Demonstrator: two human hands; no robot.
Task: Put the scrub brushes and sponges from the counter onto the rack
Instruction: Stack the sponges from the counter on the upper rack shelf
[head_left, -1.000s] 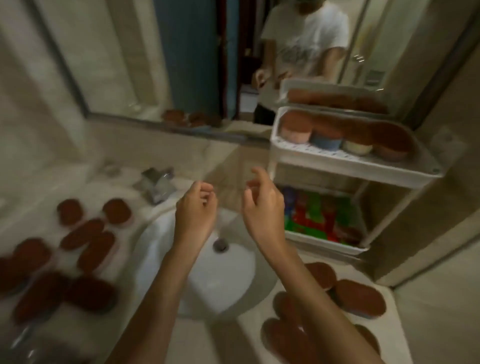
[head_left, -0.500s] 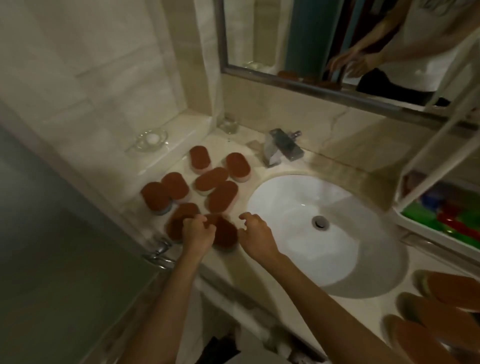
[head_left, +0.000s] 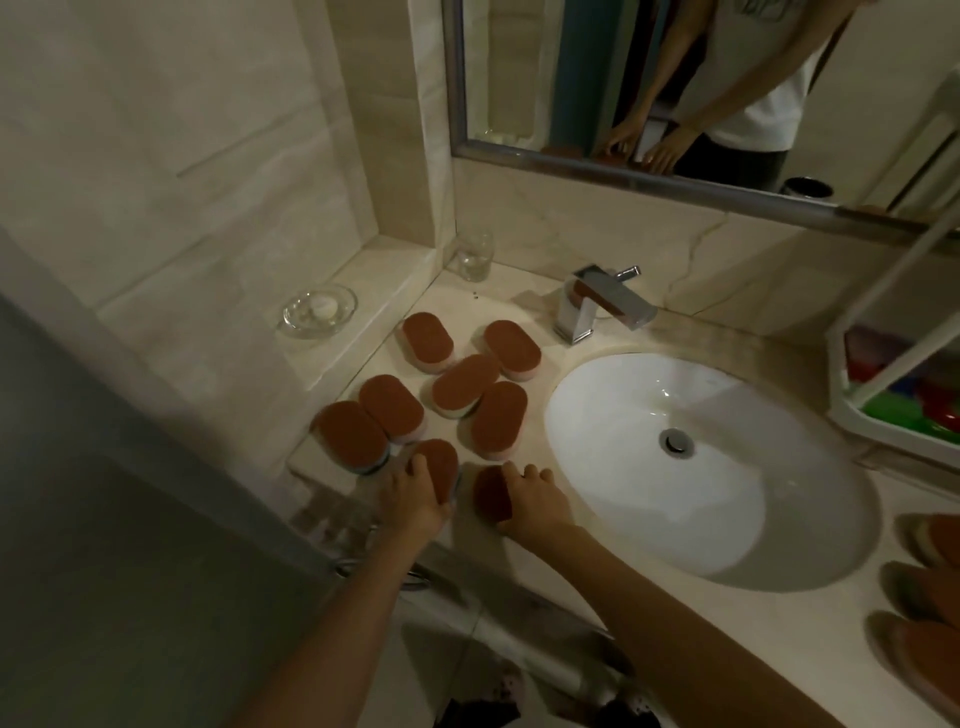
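Gripped near-left sponge (head_left: 440, 461) with curled left hand (head_left: 415, 496) and near-right sponge (head_left: 491, 496) with curled right hand (head_left: 535, 501); best lifted straight up, clear of neighbouring sponges (head_left: 498, 421), then carried to rack (head_left: 837, 379).

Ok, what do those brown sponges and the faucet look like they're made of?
The sponges: a rough, matte rust-brown scouring layer on paler foam, which shows at the edges and is probably soft. The faucet: likely chromed metal, with flat polished faces that give mirror-like reflections.
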